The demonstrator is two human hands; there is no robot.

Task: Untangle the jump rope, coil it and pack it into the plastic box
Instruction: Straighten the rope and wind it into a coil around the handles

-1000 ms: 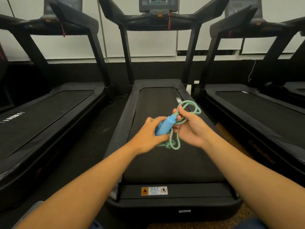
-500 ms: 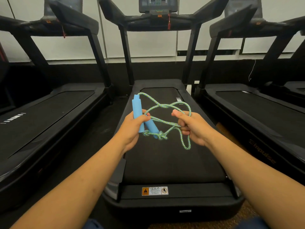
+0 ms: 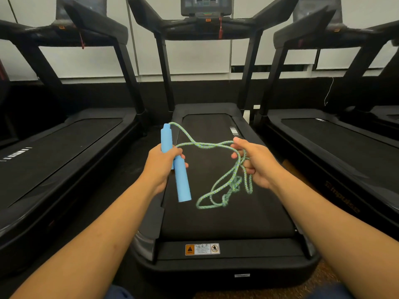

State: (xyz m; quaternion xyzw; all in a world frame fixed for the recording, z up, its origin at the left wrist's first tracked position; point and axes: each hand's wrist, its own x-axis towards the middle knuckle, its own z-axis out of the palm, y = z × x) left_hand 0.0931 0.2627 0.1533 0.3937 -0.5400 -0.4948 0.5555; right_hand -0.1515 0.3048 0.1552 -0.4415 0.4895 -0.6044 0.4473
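The left hand [image 3: 160, 164] and right hand [image 3: 257, 162] are farther apart than a second ago. The blue handles [image 3: 176, 162], then bunched level between the hands, now stand on end in the left hand, and the rope [image 3: 224, 186] hangs looser in longer loops.

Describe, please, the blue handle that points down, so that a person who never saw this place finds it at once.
Start at the middle treadmill, the one with a warning sticker at its near end. Above its belt the left hand grips two blue foam handles. The lower handle slants down toward the viewer with its end free, while the upper handle points up and shows the rope leaving its tip.
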